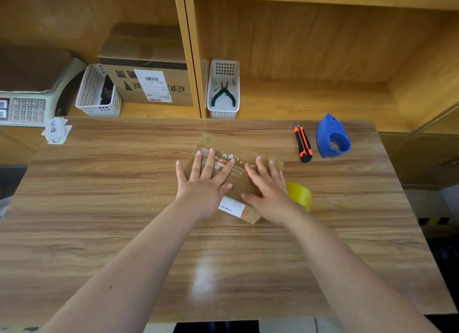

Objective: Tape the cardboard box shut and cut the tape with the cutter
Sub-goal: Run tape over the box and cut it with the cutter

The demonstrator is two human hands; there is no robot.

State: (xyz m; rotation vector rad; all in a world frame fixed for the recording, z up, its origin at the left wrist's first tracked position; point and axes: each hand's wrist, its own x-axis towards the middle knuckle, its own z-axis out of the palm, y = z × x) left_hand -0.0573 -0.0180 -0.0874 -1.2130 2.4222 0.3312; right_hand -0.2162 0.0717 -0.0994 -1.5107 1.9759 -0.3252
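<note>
A flat brown cardboard box (238,159) with a white label and old tape scraps lies at the middle of the wooden table (124,208). My left hand (202,183) rests flat on its left part, fingers spread. My right hand (269,191) presses flat on its right part, fingers apart. A yellow tape roll (301,196) stands just right of the box, partly hidden behind my right wrist. The orange-and-black cutter (303,144) lies at the far right of the table, apart from both hands.
A blue tape dispenser (332,137) sits beside the cutter. The shelf behind holds a white basket with pliers (223,92), another white basket (98,92), a large labelled carton (151,84) and a scale (27,104). Paper slips (56,131) lie at the table's far left corner.
</note>
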